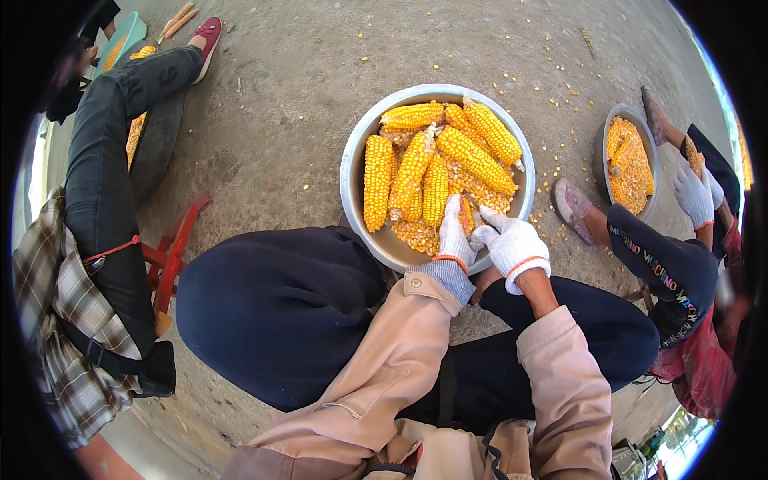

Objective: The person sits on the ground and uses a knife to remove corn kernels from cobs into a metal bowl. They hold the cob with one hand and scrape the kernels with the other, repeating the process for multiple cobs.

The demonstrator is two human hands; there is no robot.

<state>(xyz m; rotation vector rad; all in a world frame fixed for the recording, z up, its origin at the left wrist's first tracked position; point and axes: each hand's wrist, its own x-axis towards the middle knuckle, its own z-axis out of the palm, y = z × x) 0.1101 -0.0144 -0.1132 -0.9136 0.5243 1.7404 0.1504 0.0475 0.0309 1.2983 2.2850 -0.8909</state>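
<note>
Both my hands wear white knit gloves with orange cuffs. My left hand grips an ear of corn over the near right part of a round metal basin. Against the right side of that ear is my right hand, its fingers bent around a thin dark tool, mostly hidden, whose kind I cannot tell. Several whole yellow corn ears lie in the basin on a layer of loose kernels. The basin stands in front of my knees.
At right, a person with gloved hands holds a cob beside a smaller basin of kernels and ears. Another person in dark jeans sits at left, near a dark tub and red stool legs. Kernels are scattered on the concrete ground.
</note>
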